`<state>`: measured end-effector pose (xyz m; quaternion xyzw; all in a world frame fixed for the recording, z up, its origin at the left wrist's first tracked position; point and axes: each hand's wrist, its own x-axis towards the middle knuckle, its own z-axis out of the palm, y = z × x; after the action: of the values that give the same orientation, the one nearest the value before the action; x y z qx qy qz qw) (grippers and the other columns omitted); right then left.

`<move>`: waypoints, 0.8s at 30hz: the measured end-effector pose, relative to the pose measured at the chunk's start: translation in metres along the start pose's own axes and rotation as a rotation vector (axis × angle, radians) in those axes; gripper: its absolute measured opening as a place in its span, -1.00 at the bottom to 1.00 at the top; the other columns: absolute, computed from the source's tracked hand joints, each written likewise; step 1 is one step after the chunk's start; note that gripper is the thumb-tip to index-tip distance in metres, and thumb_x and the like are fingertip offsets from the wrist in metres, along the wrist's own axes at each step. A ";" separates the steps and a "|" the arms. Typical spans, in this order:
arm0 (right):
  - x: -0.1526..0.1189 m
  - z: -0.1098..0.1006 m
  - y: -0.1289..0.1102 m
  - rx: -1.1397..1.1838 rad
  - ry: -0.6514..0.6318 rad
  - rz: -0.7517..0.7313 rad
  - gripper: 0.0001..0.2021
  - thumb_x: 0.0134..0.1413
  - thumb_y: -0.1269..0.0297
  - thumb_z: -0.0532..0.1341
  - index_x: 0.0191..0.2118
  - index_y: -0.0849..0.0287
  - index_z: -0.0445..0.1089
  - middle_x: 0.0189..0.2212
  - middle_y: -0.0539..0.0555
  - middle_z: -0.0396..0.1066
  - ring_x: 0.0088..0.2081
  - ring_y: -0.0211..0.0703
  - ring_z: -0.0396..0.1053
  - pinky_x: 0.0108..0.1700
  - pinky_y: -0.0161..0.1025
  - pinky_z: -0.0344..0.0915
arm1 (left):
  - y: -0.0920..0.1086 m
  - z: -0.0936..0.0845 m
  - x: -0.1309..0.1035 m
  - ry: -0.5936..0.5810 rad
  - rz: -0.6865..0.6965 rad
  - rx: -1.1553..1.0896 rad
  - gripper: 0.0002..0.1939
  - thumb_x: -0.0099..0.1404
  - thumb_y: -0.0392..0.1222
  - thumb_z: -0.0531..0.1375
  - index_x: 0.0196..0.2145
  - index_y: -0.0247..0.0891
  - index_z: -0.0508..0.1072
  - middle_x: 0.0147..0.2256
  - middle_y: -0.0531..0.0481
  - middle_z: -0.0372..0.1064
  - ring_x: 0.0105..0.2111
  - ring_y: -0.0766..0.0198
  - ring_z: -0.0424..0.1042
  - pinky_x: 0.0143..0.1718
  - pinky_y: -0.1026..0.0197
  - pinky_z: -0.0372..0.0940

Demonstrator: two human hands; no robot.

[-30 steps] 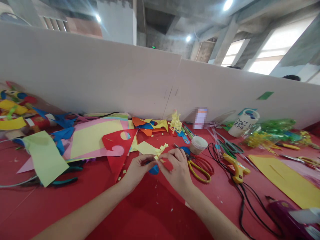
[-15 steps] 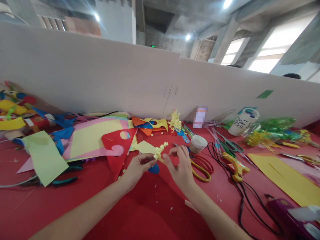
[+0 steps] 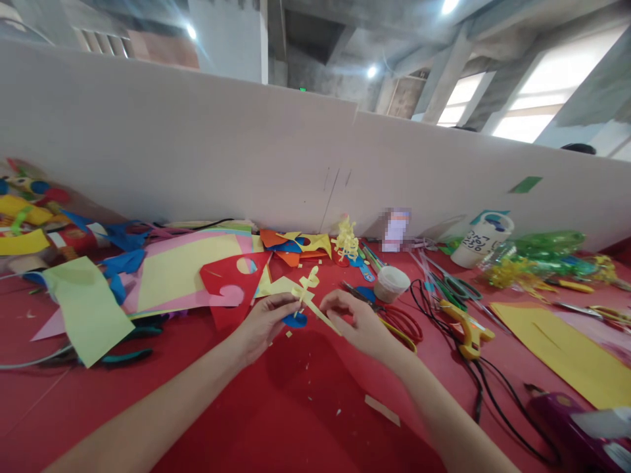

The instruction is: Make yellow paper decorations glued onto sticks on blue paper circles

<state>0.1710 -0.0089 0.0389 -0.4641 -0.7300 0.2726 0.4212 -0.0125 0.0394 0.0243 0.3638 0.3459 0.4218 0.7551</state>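
Near the middle of the red table, my left hand (image 3: 269,322) pinches a small pale yellow curled paper piece (image 3: 306,285) between thumb and fingertips. A pale yellow strip (image 3: 323,314) runs from that piece down to the right, toward my right hand (image 3: 352,320). The fingers of my right hand are curled beside the strip; whether they grip it is unclear. A blue shape (image 3: 296,320) shows just under my left fingertips. Behind the hands stands a cluster of pale yellow curls (image 3: 346,238).
A paper cup (image 3: 391,284) and red cable coils (image 3: 401,323) sit right of my hands. Farther right are a yellow glue gun (image 3: 466,328), a white container (image 3: 478,243) and a purple tool (image 3: 566,427). Coloured sheets (image 3: 187,272) lie at left. A white partition (image 3: 246,157) rises behind.
The curled piece has turned more upright and shifted slightly left. Its strip now shows between my hands. My right hand's fingers have curled in and lowered a little, and a pale scrap shows near my right forearm.
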 end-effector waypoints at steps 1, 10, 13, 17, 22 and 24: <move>0.000 -0.003 -0.002 -0.033 -0.034 -0.011 -0.84 0.06 0.48 0.02 -0.31 0.16 0.30 -0.39 0.00 0.40 -0.33 -0.26 0.37 -0.26 -0.29 0.32 | 0.001 0.000 0.000 0.007 0.009 -0.003 -0.80 -0.16 -0.30 0.40 -0.50 -0.31 0.51 -0.46 0.03 0.46 -0.40 0.36 0.41 -0.32 0.35 0.27; 0.000 -0.002 -0.002 -0.114 -0.070 -0.143 -0.61 0.04 0.58 0.02 -0.07 0.04 0.34 -0.22 0.00 0.43 -0.20 -0.28 0.38 -0.12 -0.27 0.31 | 0.003 0.000 0.001 0.002 -0.003 0.078 -0.83 -0.09 -0.24 0.36 -0.50 -0.29 0.46 -0.48 0.08 0.41 -0.43 0.39 0.38 -0.34 0.35 0.24; 0.001 -0.001 -0.002 -0.132 -0.098 -0.162 -0.65 0.06 0.53 0.06 -0.11 0.02 0.39 -0.24 0.01 0.43 -0.20 -0.27 0.38 -0.12 -0.27 0.31 | 0.002 0.000 0.000 -0.006 0.000 0.092 -0.83 -0.08 -0.25 0.36 -0.48 -0.28 0.46 -0.48 0.10 0.39 -0.44 0.40 0.37 -0.34 0.36 0.23; 0.000 0.000 -0.001 -0.130 -0.102 -0.147 -0.68 0.06 0.51 0.08 -0.12 0.02 0.40 -0.24 0.01 0.42 -0.21 -0.26 0.38 -0.14 -0.26 0.31 | 0.002 0.000 0.000 -0.032 0.022 0.097 -0.82 -0.07 -0.25 0.35 -0.47 -0.29 0.44 -0.49 0.09 0.37 -0.45 0.39 0.36 -0.36 0.34 0.24; -0.001 0.003 0.000 -0.122 -0.099 -0.148 -0.66 0.07 0.52 0.08 -0.11 0.00 0.40 -0.25 0.01 0.42 -0.21 -0.25 0.38 -0.14 -0.26 0.31 | 0.002 0.001 0.001 -0.046 0.018 0.079 -0.80 -0.10 -0.26 0.36 -0.48 -0.30 0.43 -0.49 0.08 0.37 -0.45 0.38 0.36 -0.35 0.33 0.24; -0.001 0.003 0.000 -0.132 -0.091 -0.161 -0.67 0.07 0.52 0.09 -0.12 -0.01 0.40 -0.26 0.01 0.42 -0.22 -0.26 0.37 -0.16 -0.28 0.31 | 0.001 0.000 0.002 -0.042 0.018 0.071 -0.77 -0.12 -0.28 0.37 -0.45 -0.30 0.44 -0.47 0.07 0.39 -0.44 0.38 0.37 -0.35 0.33 0.23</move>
<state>0.1683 -0.0099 0.0370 -0.4178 -0.7997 0.2101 0.3766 -0.0119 0.0414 0.0252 0.4023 0.3412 0.4083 0.7450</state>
